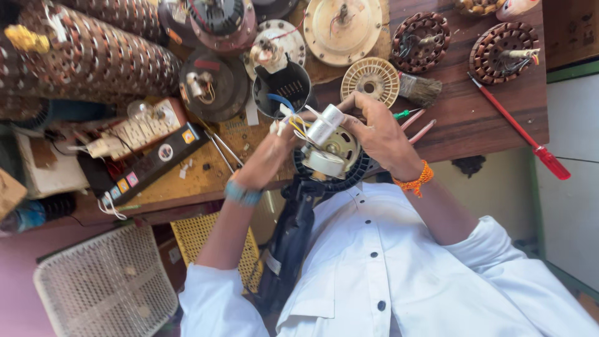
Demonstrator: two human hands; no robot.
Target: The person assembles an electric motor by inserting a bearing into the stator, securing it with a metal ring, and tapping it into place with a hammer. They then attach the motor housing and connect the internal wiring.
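Above the workbench (474, 125), the left hand (271, 153) and right hand (380, 134) both grip a fan motor (331, 153).

Cluttered wooden workbench (486, 125) in daylight, pale wall (571, 212) beside it, white mesh grille (106, 287) below.

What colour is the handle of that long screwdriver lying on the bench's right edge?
Red: the screwdriver has a red shaft covering and a translucent red handle, seen in the head view.
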